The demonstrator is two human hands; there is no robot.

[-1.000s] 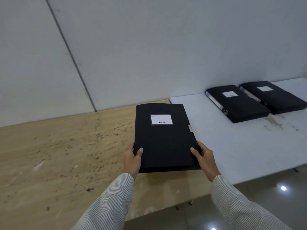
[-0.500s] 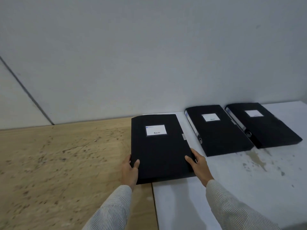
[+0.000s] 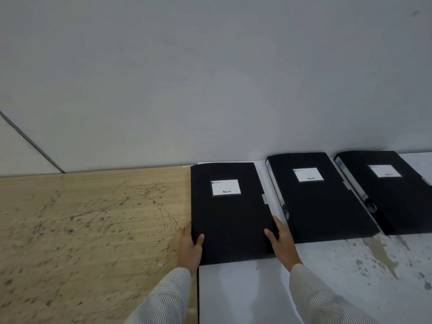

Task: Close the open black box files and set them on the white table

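Observation:
A closed black box file [image 3: 230, 218] with a white label lies flat at the left end of the white table [image 3: 339, 277], its left edge along the table's border. My left hand [image 3: 190, 246] grips its near left corner, thumb on top. My right hand [image 3: 281, 239] grips its near right corner the same way. Two more closed black box files lie flat to the right: the middle file [image 3: 320, 202] and the far right file [image 3: 392, 190], both with white labels facing up.
A scratched wooden table [image 3: 88, 230] adjoins the white table on the left. A grey wall [image 3: 210, 78] stands right behind both tables. The white table's near right part carries stains [image 3: 383, 253].
I carried the held file from over the wooden table rightwards onto the white table, beside the other two files. The view turned right with it.

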